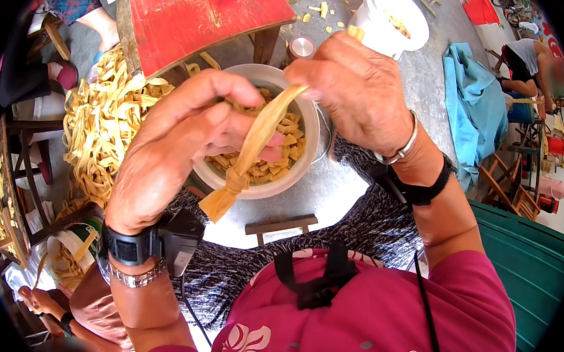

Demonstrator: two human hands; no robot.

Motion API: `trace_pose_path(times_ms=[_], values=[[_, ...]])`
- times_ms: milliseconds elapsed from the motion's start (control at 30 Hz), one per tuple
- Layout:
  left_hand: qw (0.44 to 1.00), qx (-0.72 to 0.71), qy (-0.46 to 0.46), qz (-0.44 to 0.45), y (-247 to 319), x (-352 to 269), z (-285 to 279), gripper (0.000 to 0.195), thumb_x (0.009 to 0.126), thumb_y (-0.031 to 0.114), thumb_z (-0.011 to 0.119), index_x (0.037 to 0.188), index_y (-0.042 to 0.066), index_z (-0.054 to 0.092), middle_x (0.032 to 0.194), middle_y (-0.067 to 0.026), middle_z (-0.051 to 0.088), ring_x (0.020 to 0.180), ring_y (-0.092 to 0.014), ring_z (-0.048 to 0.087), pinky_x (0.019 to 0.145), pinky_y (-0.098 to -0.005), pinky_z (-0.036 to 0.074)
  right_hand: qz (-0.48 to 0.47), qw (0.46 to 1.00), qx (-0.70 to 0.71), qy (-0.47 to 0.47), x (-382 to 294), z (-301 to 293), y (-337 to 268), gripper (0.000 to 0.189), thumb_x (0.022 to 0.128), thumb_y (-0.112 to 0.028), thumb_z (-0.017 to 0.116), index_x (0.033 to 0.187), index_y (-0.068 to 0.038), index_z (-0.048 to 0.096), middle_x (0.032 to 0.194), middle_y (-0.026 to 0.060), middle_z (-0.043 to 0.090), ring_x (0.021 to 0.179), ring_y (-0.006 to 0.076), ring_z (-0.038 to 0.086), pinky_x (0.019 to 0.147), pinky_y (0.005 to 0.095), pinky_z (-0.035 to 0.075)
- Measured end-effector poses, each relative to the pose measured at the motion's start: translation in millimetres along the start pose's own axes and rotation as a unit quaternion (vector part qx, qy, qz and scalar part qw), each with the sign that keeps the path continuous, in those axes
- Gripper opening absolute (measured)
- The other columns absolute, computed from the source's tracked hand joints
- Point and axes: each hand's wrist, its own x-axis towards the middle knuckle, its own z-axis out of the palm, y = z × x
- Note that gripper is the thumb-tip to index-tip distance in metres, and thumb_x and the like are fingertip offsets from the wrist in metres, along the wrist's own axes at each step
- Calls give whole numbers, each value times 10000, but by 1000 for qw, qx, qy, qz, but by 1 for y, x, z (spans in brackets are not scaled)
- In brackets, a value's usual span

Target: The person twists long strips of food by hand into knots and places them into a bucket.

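A yellow fibrous strip (264, 128), perhaps bamboo shoot, runs slantwise with a knot near its lower end. My right hand (359, 87) pinches its upper end between thumb and fingers. A small yellow piece (356, 33) shows at that hand's far side; whether the hand holds it is unclear. My left hand (181, 134) is curved, fingers apart, with the strip passing across in front of its fingertips. Whether they touch it cannot be told. Beneath both hands stands a white bucket (313, 147) containing many short yellow knotted pieces (292, 143), partly hidden by the left hand.
A large heap of yellow strips (107, 134) lies at left. Ahead is a red-topped table (212, 19). Another white bucket (373, 10) stands far right, near scattered scraps (323, 10). Blue cloth (473, 103) and a green panel (522, 247) are at right. Other people sit at both sides.
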Motion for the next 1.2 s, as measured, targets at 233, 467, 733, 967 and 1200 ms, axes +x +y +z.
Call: trace_pose_path(times_ms=[233,467,733,967,1200], values=[[993,-89,-47,-57,-11,15,7,274,904,150,365,1067,-5,522,499,48,384,356,-21,281,320,-162,261,-35,994,14,-98,3,-7,10,283,887,-205,548,1140,-79,536,907,62,600,785,214,597,683,290,478],[988,-137,-74,4,15,15,9,344,953,189,408,1122,-81,536,731,-73,575,446,-56,402,411,-165,349,232,848,476,-17,5,15,-17,338,966,-150,434,1281,-32,463,766,2,533,612,71,505,535,183,427],[944,210,180,181,-5,23,36,247,942,121,481,1079,-37,615,675,0,604,450,-13,402,423,-143,288,338,679,650,-42,14,12,-25,440,953,-79,397,1373,-20,281,752,49,530,521,78,460,449,201,399],[973,10,125,193,-8,27,29,225,939,167,505,974,-32,604,578,-24,551,452,-54,464,421,-165,335,395,653,642,-76,18,13,-31,227,947,-140,470,1135,-12,464,733,42,563,512,77,475,443,195,403],[970,-107,140,167,-16,35,15,194,923,161,513,1003,-13,546,683,-12,544,519,-62,446,474,-176,351,384,743,543,76,9,27,-44,93,897,-97,566,931,-16,534,743,17,601,591,45,512,489,185,416]])
